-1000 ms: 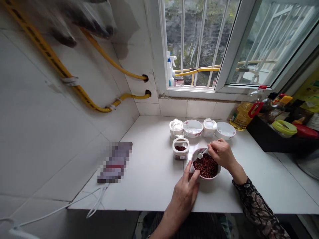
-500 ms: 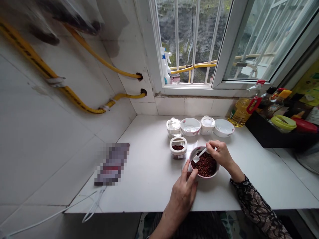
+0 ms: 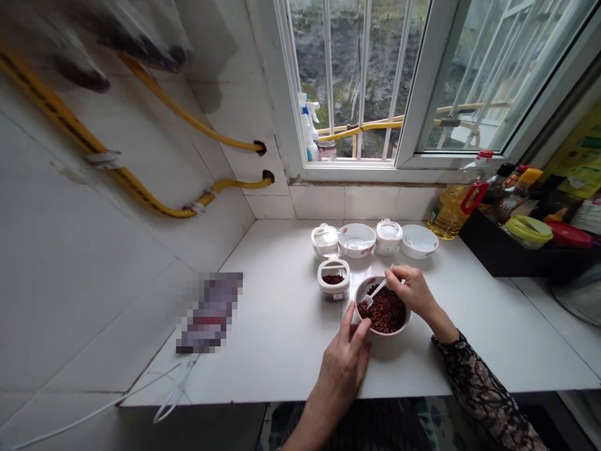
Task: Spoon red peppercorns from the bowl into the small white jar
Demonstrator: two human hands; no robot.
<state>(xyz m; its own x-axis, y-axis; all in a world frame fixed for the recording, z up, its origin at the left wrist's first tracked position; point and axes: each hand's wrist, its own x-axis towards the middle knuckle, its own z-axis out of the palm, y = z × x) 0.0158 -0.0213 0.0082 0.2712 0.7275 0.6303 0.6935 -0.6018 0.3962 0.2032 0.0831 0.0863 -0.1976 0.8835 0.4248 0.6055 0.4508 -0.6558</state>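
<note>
My left hand (image 3: 345,357) grips the left edge of a white bowl (image 3: 360,290), its thumb and fingers at the rim. Dark red dried peppercorns (image 3: 389,313), by their look, fill much of the bowl. Between the fingertips of my right hand (image 3: 413,291) is the handle of a small white plastic spoon (image 3: 377,290). The spoon's head dips into the peppercorns on the left side of the bowl. Just left of the bowl stands a seasoning jar (image 3: 334,292) with its clear lid raised and similar dark red pieces inside.
Behind are a second jar (image 3: 323,250) with its lid apparently raised, a lidded jar (image 3: 388,245) and two white bowls (image 3: 357,250). An oil bottle (image 3: 448,216) and a black box (image 3: 488,247) of condiments stand at right. A blurred-out item (image 3: 209,313) with a cable lies left.
The spoon's head has gone down from above the peppercorns into them. My right hand has shifted only slightly. My left hand keeps its hold on the bowl.
</note>
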